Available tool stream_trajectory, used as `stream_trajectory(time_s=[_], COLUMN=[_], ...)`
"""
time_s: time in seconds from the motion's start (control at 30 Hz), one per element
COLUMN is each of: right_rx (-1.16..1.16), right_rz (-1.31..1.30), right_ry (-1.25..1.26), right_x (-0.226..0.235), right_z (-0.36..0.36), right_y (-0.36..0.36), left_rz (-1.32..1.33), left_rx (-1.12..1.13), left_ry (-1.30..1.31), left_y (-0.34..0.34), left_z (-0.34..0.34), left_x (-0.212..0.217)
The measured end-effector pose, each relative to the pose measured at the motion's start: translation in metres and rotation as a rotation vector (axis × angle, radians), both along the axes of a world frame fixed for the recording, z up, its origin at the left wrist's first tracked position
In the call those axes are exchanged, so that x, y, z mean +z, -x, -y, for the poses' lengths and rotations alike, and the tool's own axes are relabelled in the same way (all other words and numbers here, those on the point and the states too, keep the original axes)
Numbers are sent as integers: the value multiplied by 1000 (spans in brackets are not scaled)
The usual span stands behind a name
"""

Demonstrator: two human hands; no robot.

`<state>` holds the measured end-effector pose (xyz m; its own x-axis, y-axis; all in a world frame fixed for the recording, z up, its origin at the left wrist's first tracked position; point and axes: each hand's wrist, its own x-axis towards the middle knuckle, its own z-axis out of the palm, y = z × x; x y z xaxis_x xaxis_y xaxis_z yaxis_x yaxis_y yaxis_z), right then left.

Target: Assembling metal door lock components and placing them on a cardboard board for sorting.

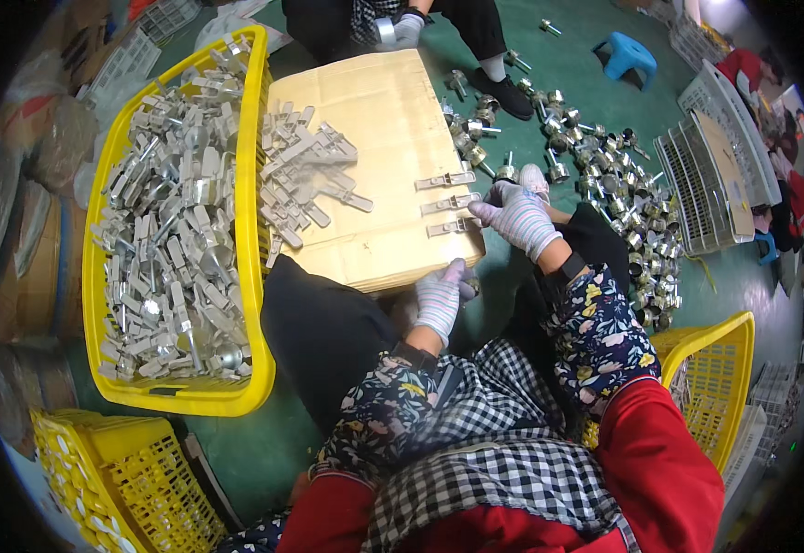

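Three metal toggle latches [451,203] lie in a short column near the right edge of a tan cardboard stack [393,120]. My right hand [522,221], in a striped glove, is at their right ends with its fingers bent together; whether it grips a latch is hidden. Just below the stack's near corner is my left hand [439,302], gloved too, its fingers closed around a small part that mostly cannot be seen. A loose pile of grey latches [305,170] covers the left side of the cardboard.
A yellow basket [256,184] heaped with metal latch parts stands at the left. Round metal fittings with stems [623,184] litter the green floor at right. Another person's gloved hand [408,30] shows beyond the cardboard. More yellow baskets [743,369] and a blue stool [625,57] stand around.
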<state>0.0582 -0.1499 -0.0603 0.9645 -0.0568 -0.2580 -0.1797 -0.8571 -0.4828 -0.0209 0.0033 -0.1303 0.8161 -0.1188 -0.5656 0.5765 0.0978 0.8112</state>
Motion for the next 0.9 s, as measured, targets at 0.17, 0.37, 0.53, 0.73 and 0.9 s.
stream_trajectory(time_s=[0.17, 0.37, 0.53, 0.73, 0.9], right_rx=[-64, -109, -123, -81, -2], right_rz=[-50, -1, -21, 8, 75], right_ry=[-158, -222, -153, -112, -122], right_x=[-27, -38, -33, -25, -25], right_z=[3, -1, -4, -7, -5], right_y=[7, 5, 5, 9, 14], left_rz=[-5, -15, -40, -88, -81], left_rx=[9, 51, 31, -25, 1], left_ry=[37, 85, 43, -35, -7], left_y=[0, 1, 0, -2, 0], left_z=[1, 1, 1, 1, 1], left_x=[0, -5, 0, 13, 3])
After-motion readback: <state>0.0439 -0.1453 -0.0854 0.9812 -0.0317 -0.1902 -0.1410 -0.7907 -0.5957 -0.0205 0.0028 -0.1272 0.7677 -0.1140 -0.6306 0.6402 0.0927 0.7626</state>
